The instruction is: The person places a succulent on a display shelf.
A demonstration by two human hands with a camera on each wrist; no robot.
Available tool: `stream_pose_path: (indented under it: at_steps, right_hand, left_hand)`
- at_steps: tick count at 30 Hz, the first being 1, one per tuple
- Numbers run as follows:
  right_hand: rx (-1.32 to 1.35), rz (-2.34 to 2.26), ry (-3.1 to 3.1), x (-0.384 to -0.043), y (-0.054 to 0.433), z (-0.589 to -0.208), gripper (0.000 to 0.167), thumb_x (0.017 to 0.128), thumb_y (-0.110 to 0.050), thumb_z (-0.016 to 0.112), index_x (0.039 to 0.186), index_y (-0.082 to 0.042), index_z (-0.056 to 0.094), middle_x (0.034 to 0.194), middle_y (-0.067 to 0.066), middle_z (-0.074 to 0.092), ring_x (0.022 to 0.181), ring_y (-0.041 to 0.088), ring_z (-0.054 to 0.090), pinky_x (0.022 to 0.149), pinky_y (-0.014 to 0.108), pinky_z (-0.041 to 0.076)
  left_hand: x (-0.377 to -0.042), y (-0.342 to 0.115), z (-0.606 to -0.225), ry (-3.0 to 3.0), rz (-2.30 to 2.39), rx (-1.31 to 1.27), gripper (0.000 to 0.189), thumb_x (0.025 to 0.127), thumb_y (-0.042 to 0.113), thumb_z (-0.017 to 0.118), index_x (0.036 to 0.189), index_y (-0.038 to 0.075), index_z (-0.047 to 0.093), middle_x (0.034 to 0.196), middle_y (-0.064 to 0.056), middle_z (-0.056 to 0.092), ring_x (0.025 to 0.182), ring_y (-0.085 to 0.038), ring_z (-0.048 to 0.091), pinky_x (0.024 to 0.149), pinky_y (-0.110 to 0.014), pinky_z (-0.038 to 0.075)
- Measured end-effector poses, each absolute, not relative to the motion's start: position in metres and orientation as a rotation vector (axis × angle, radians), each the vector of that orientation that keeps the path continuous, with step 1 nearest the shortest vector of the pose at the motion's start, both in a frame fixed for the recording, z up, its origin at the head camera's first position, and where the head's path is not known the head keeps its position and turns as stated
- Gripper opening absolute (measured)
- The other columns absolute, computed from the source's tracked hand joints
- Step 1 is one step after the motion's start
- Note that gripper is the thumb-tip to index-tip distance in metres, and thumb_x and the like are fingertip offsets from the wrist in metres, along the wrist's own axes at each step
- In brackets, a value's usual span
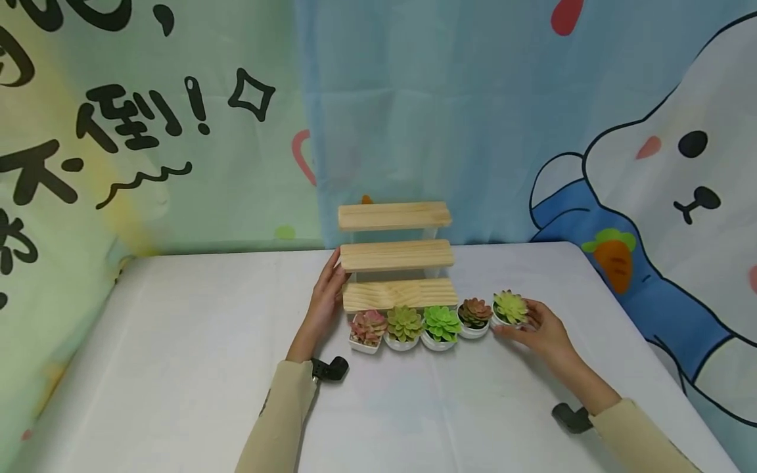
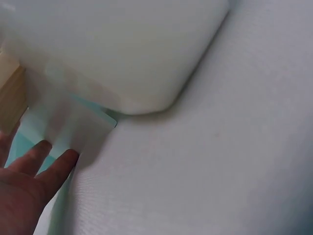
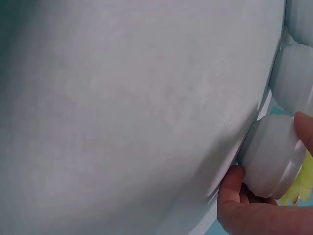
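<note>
A tiered stand with three wooden shelves stands at the back of the table. My left hand is at its left side; in the left wrist view the fingers lie extended against the translucent side panel. My right hand holds the white pot of a yellow-green succulent, thumb and fingers on opposite sides. To its left, a reddish-brown succulent, a bright green one, an olive-green one and a pink one stand in a row before the stand.
A white cloth covers the table. Behind it hangs a printed backdrop with lettering and a cartoon animal. Dark wrist cameras sit at the left wrist and right wrist. A white pot looms large near the left wrist camera.
</note>
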State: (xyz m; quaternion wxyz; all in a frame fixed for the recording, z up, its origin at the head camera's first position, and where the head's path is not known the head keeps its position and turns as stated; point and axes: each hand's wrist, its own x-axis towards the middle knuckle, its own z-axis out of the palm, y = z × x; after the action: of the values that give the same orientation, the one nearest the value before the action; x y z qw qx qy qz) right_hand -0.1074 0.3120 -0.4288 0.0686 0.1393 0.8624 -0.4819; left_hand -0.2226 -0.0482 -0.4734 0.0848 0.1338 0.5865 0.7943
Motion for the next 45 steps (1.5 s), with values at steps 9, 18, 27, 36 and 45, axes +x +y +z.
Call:
stream_pose_path:
  at_steps: [9, 18, 27, 36, 45]
  right_hand:
    - [0.435, -1.395, 2.592, -0.108, 0.322, -0.429, 0.095, 0.09, -0.028, 0.072, 0.151, 0.011, 0.011, 0.153, 0.036, 0.019, 0.14, 0.049, 0.023, 0.111, 0.054, 0.029]
    - [0.486, -1.393, 2.591, -0.112, 0.323, -0.433, 0.096, 0.088, -0.03, 0.075, 0.152, 0.009, 0.015, 0.153, 0.034, 0.024, 0.14, 0.047, 0.026, 0.111, 0.054, 0.03]
    - [0.514, -1.426, 2.603, -0.112, 0.32, -0.426, 0.097, 0.088, -0.031, 0.075, 0.152, 0.008, 0.015, 0.154, 0.031, 0.025, 0.141, 0.044, 0.028, 0.111, 0.052, 0.03]
    - [0.539, -1.42, 2.648, -0.122, 0.317, -0.407, 0.095, 0.09, -0.036, 0.072, 0.152, 0.008, 0.015, 0.154, 0.031, 0.025, 0.139, 0.042, 0.031, 0.111, 0.052, 0.031]
    - [0.565, -1.394, 2.744, -0.127, 0.317, -0.388, 0.095, 0.088, -0.046, 0.071, 0.152, 0.006, 0.023, 0.15, 0.026, 0.035, 0.133, 0.037, 0.038, 0.099, 0.024, 0.046]
  left_hand:
    - [-0.221, -0.043, -0.471, 1.766, 2.4, 0.418, 0.053, 0.108, 0.026, 0.038, 0.157, 0.016, 0.022, 0.155, -0.018, 0.034, 0.142, -0.033, 0.034, 0.113, -0.049, 0.03]
    - [-0.222, -0.046, -0.475, 1.795, 2.431, 0.427, 0.052, 0.108, 0.021, 0.039, 0.156, 0.012, 0.024, 0.152, -0.021, 0.038, 0.14, -0.034, 0.037, 0.112, -0.047, 0.032]
    - [-0.22, -0.047, -0.475, 1.821, 2.42, 0.429, 0.051, 0.107, 0.022, 0.04, 0.156, 0.014, 0.025, 0.151, -0.02, 0.04, 0.139, -0.033, 0.039, 0.111, -0.046, 0.034]
    - [-0.222, -0.05, -0.474, 1.82, 2.41, 0.452, 0.053, 0.107, 0.022, 0.041, 0.156, 0.014, 0.024, 0.152, -0.02, 0.038, 0.139, -0.033, 0.038, 0.112, -0.045, 0.033]
    - [-0.221, -0.047, -0.474, 1.809, 2.406, 0.472, 0.052, 0.107, 0.019, 0.041, 0.156, 0.014, 0.024, 0.152, -0.02, 0.037, 0.139, -0.033, 0.038, 0.112, -0.045, 0.033]
